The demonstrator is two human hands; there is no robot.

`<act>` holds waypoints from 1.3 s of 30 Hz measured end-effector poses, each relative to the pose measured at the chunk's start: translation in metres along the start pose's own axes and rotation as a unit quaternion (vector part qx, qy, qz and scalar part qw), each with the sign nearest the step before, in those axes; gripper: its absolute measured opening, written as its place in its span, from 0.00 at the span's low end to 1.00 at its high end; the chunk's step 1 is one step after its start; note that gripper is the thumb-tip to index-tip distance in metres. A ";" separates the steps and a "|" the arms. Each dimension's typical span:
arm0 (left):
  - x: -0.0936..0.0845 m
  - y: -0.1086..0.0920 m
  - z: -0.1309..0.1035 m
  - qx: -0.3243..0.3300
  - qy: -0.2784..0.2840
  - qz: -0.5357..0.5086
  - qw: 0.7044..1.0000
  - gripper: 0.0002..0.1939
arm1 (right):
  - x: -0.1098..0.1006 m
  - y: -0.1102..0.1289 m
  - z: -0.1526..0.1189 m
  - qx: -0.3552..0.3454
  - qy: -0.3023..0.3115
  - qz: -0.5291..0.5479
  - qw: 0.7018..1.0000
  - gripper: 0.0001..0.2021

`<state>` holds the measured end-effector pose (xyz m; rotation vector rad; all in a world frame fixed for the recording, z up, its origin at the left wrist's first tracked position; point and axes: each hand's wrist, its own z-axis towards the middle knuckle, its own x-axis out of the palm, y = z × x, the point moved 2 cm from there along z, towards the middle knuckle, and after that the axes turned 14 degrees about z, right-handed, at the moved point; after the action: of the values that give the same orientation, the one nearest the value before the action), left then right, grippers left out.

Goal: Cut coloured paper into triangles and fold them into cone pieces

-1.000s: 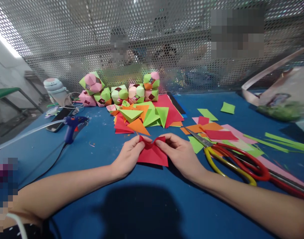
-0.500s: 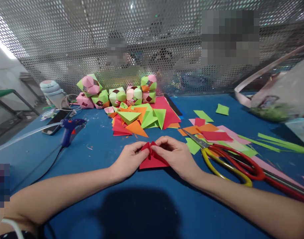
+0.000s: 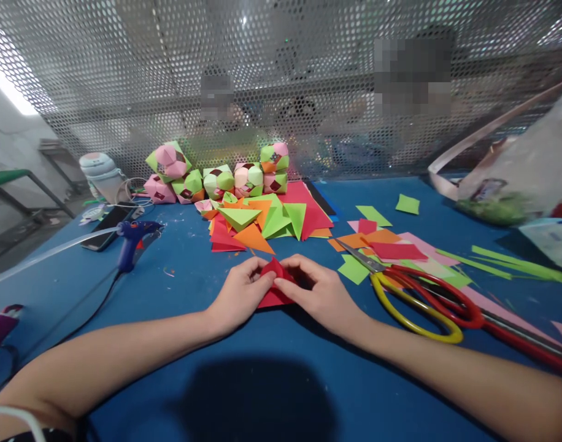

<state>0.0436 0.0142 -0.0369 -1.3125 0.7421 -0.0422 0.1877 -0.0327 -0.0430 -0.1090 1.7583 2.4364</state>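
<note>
A red sheet of folding paper (image 3: 274, 298) is held between my two hands, just above the blue table at the middle of the view. My left hand (image 3: 242, 291) pinches its left side, thumb on the near face. My right hand (image 3: 322, 291) grips its right side, and both thumb tips nearly meet on the paper. A folded point of the sheet stands up between the hands; the fingers behind it are partly hidden. Just beyond lies a pile of folded green, orange and red paper pieces (image 3: 244, 218).
Scissors (image 3: 419, 301) with red and yellow handles lie right of my right hand, on paper scraps (image 3: 398, 252). Several folded paper balls (image 3: 219, 181) are stacked along the mesh panel (image 3: 170, 92). A blue glue gun (image 3: 131, 242), a phone (image 3: 106, 228) and a cup (image 3: 101, 175) sit left.
My right hand has shifted slightly left, and the thumbs have come together on the red paper. Its two raised edges now show as a single point.
</note>
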 end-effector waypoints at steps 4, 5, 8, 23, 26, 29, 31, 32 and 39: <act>0.000 0.001 -0.001 -0.008 0.000 -0.019 1.000 0.06 | 0.001 -0.002 0.000 -0.029 -0.011 -0.040 0.999 0.07; -0.001 0.000 -0.002 -0.004 -0.004 -0.024 1.000 0.06 | 0.001 -0.002 0.000 -0.032 -0.011 -0.043 0.999 0.07; -0.003 0.000 -0.003 0.007 -0.018 -0.023 1.000 0.06 | 0.001 -0.003 0.001 -0.037 -0.006 -0.045 0.998 0.06; -0.004 -0.001 -0.002 -0.011 -0.018 -0.037 0.999 0.06 | -0.002 -0.005 0.001 -0.025 0.009 -0.024 0.999 0.07; -0.005 -0.002 -0.002 -0.010 -0.017 -0.046 0.999 0.06 | -0.002 -0.004 0.001 -0.029 0.013 -0.019 0.999 0.07; -0.006 -0.002 -0.002 -0.013 -0.028 -0.057 0.998 0.06 | -0.002 -0.004 0.002 -0.006 0.010 -0.019 1.000 0.07; -0.008 -0.002 -0.002 -0.010 -0.043 -0.060 0.997 0.06 | -0.002 -0.003 0.003 0.009 0.011 -0.022 1.000 0.08; -0.008 -0.002 -0.001 -0.007 -0.049 -0.059 0.997 0.06 | -0.002 -0.002 0.003 0.012 0.013 -0.023 1.000 0.09; -0.009 -0.002 -0.001 0.002 -0.050 -0.050 0.997 0.06 | -0.001 0.002 0.003 0.011 0.021 -0.028 0.999 0.10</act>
<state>0.0373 0.0166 -0.0307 -1.3380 0.5898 -0.0577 0.1885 -0.0309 -0.0404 -0.2074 1.7735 2.3917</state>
